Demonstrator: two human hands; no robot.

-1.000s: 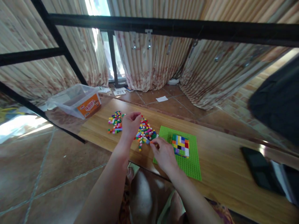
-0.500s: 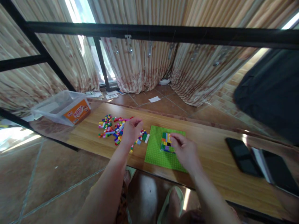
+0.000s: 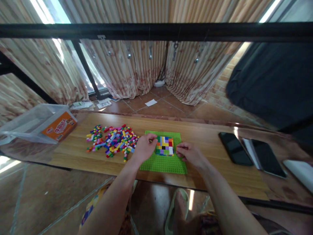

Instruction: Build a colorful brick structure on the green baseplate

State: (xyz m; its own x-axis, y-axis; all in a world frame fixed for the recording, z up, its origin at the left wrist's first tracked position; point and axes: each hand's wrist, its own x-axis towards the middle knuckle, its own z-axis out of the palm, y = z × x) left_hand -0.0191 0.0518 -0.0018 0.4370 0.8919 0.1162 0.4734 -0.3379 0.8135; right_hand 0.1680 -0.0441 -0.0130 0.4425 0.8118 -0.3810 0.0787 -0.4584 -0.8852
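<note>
A green studded baseplate (image 3: 161, 166) lies on the wooden table, and on it sits a low block of multicoloured toy bricks (image 3: 165, 146) in rows. My left hand (image 3: 145, 147) is over the plate's left part, thumb and fingertips pinched together close to the block's left edge. What sits in that pinch, if anything, is too small to make out. On the other side, my right hand (image 3: 192, 153) is at the plate's right edge with its fingertips pinched, a short way from the block. Whether a small brick is between them I cannot tell.
A loose pile of small coloured bricks (image 3: 119, 140) spreads left of the plate. Farther left stands a clear plastic box (image 3: 49, 114) with an orange label. Two dark phone-like devices (image 3: 235, 148) (image 3: 267, 158) lie to the right. A black metal bar (image 3: 156, 31) crosses beyond the table.
My left hand has moved from above the brick pile to the block's left edge. My right hand has drawn back from the block to its right side. The view has shifted right.
</note>
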